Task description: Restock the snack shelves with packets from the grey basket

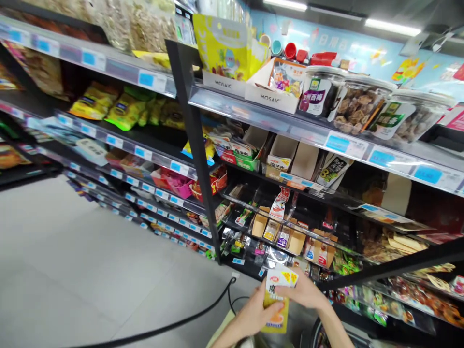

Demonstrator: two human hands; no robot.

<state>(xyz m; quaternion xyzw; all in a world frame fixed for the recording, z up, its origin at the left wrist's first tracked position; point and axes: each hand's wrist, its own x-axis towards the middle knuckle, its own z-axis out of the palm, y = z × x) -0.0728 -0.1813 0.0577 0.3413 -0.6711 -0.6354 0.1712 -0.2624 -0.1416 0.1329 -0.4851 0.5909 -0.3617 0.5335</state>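
Low in the view, in front of my body, both hands grip a flat yellow-and-white snack packet [277,321] with printed characters. My left hand [253,311] closes round its left edge, the thumb lying across the front. From the right, my right hand [306,291] pinches the upper part, its thumb on the printed face. The fingers behind the packet are hidden. Beyond my hands, small snack packs stand in open cardboard display boxes [297,240] on a lower shelf.
Clear tubs of dried fruit [362,104] and a yellow pouch [223,46] line the top shelf. A black upright post [203,159] divides the shelving. At left, grey floor [72,261] extends, crossed by a dark strap or cable [174,323].
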